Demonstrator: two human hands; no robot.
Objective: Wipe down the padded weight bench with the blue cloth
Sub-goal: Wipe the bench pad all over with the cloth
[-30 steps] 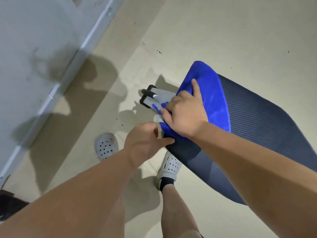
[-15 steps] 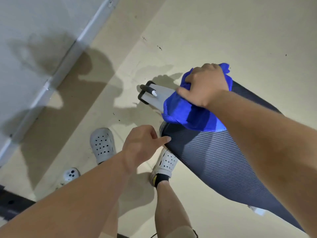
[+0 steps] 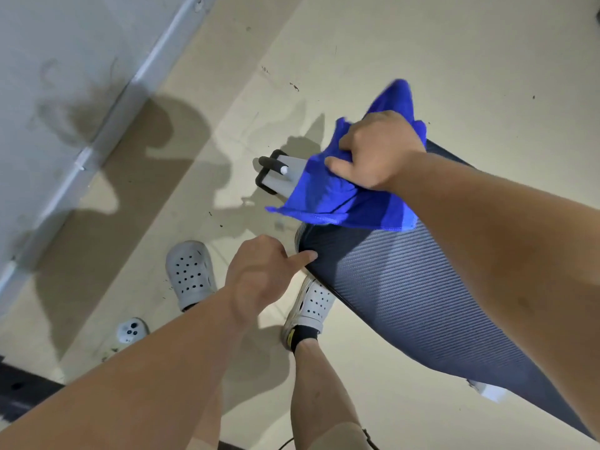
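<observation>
Right hand (image 3: 380,151) fingers grip the bunched blue microfibre cloth (image 3: 331,203) over the dark ribbed padded weight bench's (image 3: 406,287) rounded end, centre-right. Left hand (image 3: 259,274), fingers curled empty, touches that edge. Beige floor (image 3: 422,43) surrounds it.

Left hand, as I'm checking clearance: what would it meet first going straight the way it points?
The bench, at its near end; the left hand seems to touch it, though depth is unclear.
</observation>
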